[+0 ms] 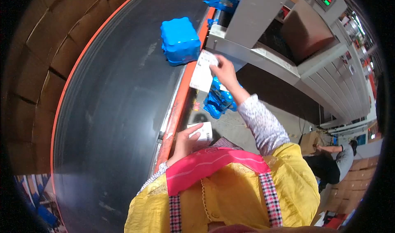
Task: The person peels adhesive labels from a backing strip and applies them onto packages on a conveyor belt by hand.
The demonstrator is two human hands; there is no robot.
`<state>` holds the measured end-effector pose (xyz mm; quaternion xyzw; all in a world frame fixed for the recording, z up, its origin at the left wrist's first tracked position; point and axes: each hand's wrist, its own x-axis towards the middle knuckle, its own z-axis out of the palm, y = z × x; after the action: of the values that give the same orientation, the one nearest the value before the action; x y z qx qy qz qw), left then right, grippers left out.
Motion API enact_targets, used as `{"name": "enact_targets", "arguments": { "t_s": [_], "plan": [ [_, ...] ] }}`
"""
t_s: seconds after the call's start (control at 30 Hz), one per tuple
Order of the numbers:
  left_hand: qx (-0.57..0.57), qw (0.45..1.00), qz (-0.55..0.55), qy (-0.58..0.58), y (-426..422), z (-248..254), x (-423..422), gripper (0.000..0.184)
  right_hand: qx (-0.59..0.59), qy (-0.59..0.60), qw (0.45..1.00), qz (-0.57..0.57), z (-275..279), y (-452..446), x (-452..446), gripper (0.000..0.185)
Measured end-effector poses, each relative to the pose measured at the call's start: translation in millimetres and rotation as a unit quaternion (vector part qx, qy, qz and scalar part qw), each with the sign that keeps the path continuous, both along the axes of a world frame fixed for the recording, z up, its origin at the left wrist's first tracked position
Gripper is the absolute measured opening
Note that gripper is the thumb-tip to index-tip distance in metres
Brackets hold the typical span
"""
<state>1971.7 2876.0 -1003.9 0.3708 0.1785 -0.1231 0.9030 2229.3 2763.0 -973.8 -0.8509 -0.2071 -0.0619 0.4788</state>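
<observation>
Between the thumb and fingers of my right hand (225, 71) is a white printed label (202, 74), held over the orange edge of the conveyor. Just beyond it, a blue film-wrapped block (180, 40) sits on the black belt (123, 105), apart from my fingers. My left hand (186, 143) is close to my body, its fingers closed around a stack of white labels (201, 132) with a barcode showing. Below my right wrist, crumpled blue wrapped bundles (219, 100) lie beside the conveyor, partly covered by my arm.
A grey machine (263, 47) with a lit display stands at the right, another blue pack (222, 0) near its opening. The orange rail (177, 109) borders the belt. Stacked cartons (33, 68) line the left. Another person (339, 163) bends by a carton (310, 142) at right.
</observation>
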Motion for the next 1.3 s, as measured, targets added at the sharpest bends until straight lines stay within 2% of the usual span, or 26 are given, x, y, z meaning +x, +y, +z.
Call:
{"name": "enact_targets", "arguments": {
  "t_s": [0.03,0.1,0.13,0.23,0.3,0.37,0.4,0.47,0.5,0.57,0.6,0.63,0.67,0.7,0.8,0.9,0.97,1.07,1.1,1.13,1.17,1.2,1.23,1.27,1.3],
  "plan": [
    [0.025,0.998,0.011,-0.055,-1,-3,-6,0.037,-0.001,-0.070,0.997,0.021,-4,16,21,0.037],
    [0.081,0.982,0.031,-0.166,-3,-17,-18,0.037,-0.021,-0.090,0.994,0.057,3,51,57,0.038],
    [0.087,0.993,-0.064,-0.052,12,-45,-10,0.037,-0.058,-0.159,0.983,0.070,5,69,77,0.039],
    [0.101,0.993,-0.046,-0.038,20,-43,-13,0.036,-0.178,-0.313,0.926,0.115,12,116,128,0.041],
    [0.155,0.986,-0.058,-0.030,29,-32,-12,0.034,-0.288,-0.357,0.877,0.139,11,143,159,0.043],
    [0.215,0.974,-0.039,-0.064,31,-42,-13,0.034,-0.296,-0.405,0.842,0.196,5,164,172,0.043],
    [0.204,0.977,-0.047,-0.037,32,-44,-14,0.032,-0.306,-0.394,0.843,0.199,2,170,171,0.045],
    [0.082,0.997,0.007,0.007,32,-37,-14,0.031,-0.326,-0.369,0.846,0.206,-8,177,160,0.050],
    [0.020,0.999,0.033,0.030,31,-32,-17,0.030,-0.293,-0.406,0.846,0.183,-14,182,150,0.053],
    [0.044,0.998,0.040,0.013,29,-48,-18,0.029,-0.227,-0.482,0.836,0.134,-23,191,133,0.060],
    [0.056,0.998,0.041,0.003,28,-53,-18,0.029,-0.225,-0.348,0.882,0.223,-29,200,119,0.059],
    [0.095,0.995,0.033,-0.022,27,-54,-17,0.029,-0.298,-0.174,0.888,0.305,-38,203,102,0.061],
    [0.135,0.989,0.023,-0.046,27,-54,-12,0.029,-0.371,-0.257,0.857,0.249,-50,207,76,0.065],
    [0.176,0.982,0.013,-0.071,26,-52,-8,0.029,-0.356,-0.267,0.856,0.264,-49,208,62,0.070],
    [0.221,0.973,-0.022,-0.058,18,-53,0,0.028,-0.340,-0.224,0.870,0.278,-44,204,40,0.074],
    [0.138,0.988,0.028,-0.062,5,-37,4,0.027,-0.342,-0.198,0.889,0.230,-42,172,37,0.077],
    [0.125,0.990,0.015,-0.059,6,-34,2,0.031,-0.347,-0.197,0.898,0.184,-45,135,34,0.080],
    [0.128,0.989,0.023,-0.066,0,-35,-6,0.040,-0.345,-0.183,0.910,0.140,-43,72,8,0.067],
    [0.249,0.961,0.052,-0.109,-3,-35,-4,0.040,-0.310,-0.154,0.920,0.186,-21,47,-16,0.051],
    [0.366,0.915,0.081,-0.150,-5,-35,0,0.041,-0.216,-0.036,0.938,0.267,-11,23,-34,0.042],
    [0.477,0.852,0.107,-0.188,-10,-32,3,0.042,-0.125,0.028,0.930,0.343,-23,1,-46,0.041],
    [0.476,0.845,0.119,-0.211,-16,-30,5,0.050,-0.078,0.150,0.903,0.396,-11,-20,-71,0.042],
    [0.473,0.839,0.127,-0.237,-24,-28,9,0.058,-0.104,0.121,0.892,0.423,-7,-38,-90,0.046],
    [0.475,0.844,0.105,-0.225,-31,-20,13,0.064,-0.100,0.172,0.877,0.437,-12,-53,-100,0.044],
    [0.476,0.848,0.082,-0.217,-40,-14,16,0.071,-0.061,0.136,0.900,0.410,-21,-66,-110,0.035]
  ]
}}
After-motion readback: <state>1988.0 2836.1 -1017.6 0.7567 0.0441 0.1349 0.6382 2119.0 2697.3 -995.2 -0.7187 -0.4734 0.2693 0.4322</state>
